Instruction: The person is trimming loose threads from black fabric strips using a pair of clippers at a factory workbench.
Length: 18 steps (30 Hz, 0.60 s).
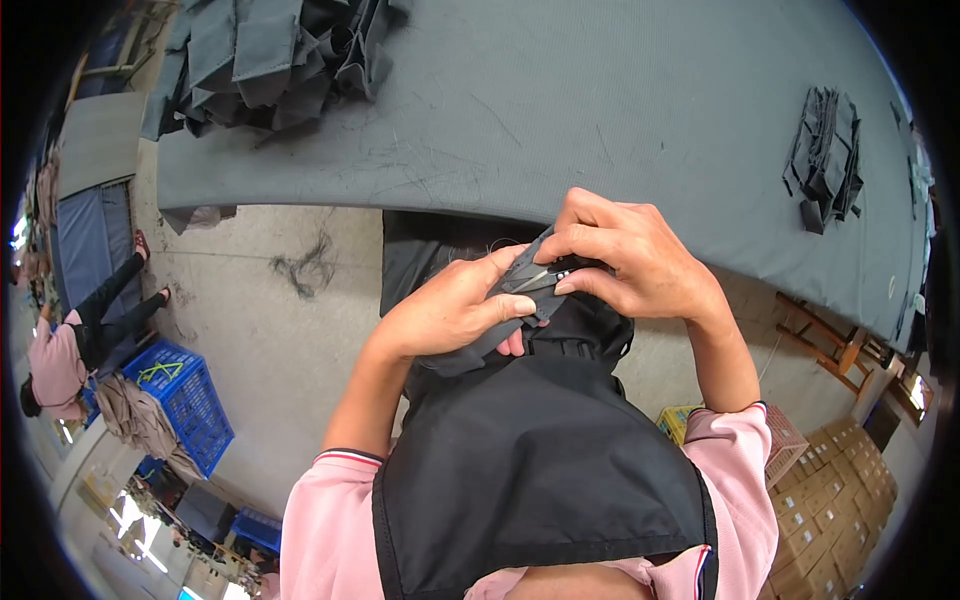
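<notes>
Just in front of my apron, over the near edge of the table, both hands meet at a dark grey fabric piece [522,284]. My left hand [445,312] is closed on it, thumb on top and fingers underneath; one end of the fabric hangs below that hand. My right hand [635,255] is closed at the fabric's right side, thumb and fingers pinched together. Between them shows a small tool with a thin silvery blade, apparently thread snips [546,277], lying against the fabric. The palm hides most of the tool.
The table [560,110] has a grey cover strewn with loose threads. Stacked grey fabric pieces [265,60] lie far left, a smaller bundle [826,155] far right. Blue crate [190,405] and a person [70,360] are at left; cartons [830,500] stand lower right.
</notes>
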### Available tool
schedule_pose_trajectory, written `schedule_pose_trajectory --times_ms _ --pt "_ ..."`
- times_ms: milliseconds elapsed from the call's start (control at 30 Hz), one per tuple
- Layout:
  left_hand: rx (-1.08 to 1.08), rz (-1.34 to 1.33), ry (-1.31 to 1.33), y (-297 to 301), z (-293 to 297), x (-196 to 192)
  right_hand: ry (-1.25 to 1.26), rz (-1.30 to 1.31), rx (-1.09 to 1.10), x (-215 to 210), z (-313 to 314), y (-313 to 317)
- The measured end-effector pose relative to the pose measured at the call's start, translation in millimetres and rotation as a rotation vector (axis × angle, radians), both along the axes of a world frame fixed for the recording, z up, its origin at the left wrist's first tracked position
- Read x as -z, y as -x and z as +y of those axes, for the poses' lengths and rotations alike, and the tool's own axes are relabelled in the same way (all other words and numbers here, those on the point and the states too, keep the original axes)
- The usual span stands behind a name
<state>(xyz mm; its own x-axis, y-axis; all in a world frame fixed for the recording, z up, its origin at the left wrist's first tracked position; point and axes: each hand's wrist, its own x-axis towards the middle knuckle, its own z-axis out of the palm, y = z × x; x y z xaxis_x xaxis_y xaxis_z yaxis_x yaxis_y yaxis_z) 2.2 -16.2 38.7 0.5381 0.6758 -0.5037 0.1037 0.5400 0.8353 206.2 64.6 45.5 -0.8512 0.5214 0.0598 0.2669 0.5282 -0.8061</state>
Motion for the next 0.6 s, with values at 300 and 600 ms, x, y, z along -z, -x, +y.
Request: schedule_pose_trajectory --times_ms 300,600 --pt "0.04 -0.019 -0.041 3.1 -4.3 9.3 -0.07 -0.038 -0.05 -4.7 -0.8 -3.7" --pt "0.128 -0.048 0.082 2.2 -0.8 7.1 -0.025 -0.035 -0.091 -0.4 1.0 0.2"
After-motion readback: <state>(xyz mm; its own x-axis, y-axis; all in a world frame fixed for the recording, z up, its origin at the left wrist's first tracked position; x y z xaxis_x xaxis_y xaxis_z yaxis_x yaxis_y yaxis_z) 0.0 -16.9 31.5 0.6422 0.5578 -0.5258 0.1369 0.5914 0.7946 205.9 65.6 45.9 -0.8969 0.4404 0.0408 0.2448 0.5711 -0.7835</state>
